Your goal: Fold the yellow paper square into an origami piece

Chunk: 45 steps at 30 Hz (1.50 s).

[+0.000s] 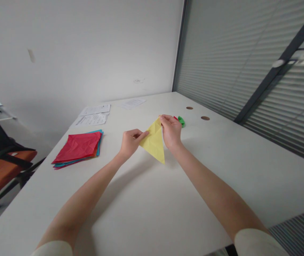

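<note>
A yellow paper [154, 142] folded into a triangle is held up over the white table [152, 206], its sharp tip pointing down toward me. My left hand [131, 141] pinches its left corner. My right hand [171, 131] pinches its top corner. Both hands are closed on the paper. Just behind my right hand lie small folded green and red paper pieces [180, 121], partly hidden by it.
A stack of coloured square sheets [78, 148], red on top, lies to the left. Printed white papers [94, 114] lie near the far edge. Two round cable holes [205, 118] are at the far right. An orange chair [2, 170] stands left of the table. Blinds cover the right wall.
</note>
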Motion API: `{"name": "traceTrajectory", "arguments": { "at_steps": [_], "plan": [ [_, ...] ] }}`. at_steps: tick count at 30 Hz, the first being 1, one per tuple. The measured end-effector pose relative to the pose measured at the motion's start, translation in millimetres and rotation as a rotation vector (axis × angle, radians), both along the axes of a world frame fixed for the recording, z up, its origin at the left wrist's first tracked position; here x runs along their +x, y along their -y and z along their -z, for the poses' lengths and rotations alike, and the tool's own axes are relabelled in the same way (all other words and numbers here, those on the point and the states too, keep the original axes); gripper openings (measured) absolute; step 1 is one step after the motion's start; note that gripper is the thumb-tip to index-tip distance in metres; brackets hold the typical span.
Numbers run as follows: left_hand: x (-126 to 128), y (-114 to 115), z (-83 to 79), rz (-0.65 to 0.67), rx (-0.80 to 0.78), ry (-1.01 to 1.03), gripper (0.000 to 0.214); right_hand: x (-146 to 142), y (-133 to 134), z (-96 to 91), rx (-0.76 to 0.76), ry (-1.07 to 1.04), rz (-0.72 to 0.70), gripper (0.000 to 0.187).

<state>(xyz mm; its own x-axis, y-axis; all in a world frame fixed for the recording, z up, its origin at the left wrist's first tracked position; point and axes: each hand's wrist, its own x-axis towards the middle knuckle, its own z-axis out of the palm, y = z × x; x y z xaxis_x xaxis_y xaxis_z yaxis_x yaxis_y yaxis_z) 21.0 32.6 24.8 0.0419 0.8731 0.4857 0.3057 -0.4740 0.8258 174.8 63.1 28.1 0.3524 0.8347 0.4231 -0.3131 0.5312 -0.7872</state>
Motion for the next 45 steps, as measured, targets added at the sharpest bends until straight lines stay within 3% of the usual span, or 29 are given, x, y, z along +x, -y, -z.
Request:
{"name": "traceTrajectory", "arguments": {
  "at_steps": [10,16,23,33,40,45],
  "plan": [
    [-6.8,-3.7,1.3,0.071,0.04,-0.11,0.044,2.2,0.0,-1.9,-0.023,-0.032,-0.039,0.02],
    [-10.2,-3.0,-5.8,0.156,0.087,-0.149,0.046,4.8,-0.9,-2.2,-0.031,-0.045,-0.065,0.019],
    [-11.7,-1.4,-6.8,0.162,0.126,-0.146,0.044,4.1,2.1,-4.7,-0.028,-0.03,-0.069,0.019],
    [-12.2,-1.0,-6.2,0.159,0.121,-0.141,0.041,7.6,3.9,-8.8,-0.06,-0.044,-0.232,0.019],
    [-12.6,-3.5,-1.0,0.159,0.082,-0.101,0.04,7.0,5.6,-8.8,-0.027,-0.022,-0.223,0.021],
    [-10.3,-0.4,-4.0,0.186,0.055,-0.082,0.041,9.4,-0.4,-6.4,-0.018,0.012,-0.126,0.019]
  ]
}}
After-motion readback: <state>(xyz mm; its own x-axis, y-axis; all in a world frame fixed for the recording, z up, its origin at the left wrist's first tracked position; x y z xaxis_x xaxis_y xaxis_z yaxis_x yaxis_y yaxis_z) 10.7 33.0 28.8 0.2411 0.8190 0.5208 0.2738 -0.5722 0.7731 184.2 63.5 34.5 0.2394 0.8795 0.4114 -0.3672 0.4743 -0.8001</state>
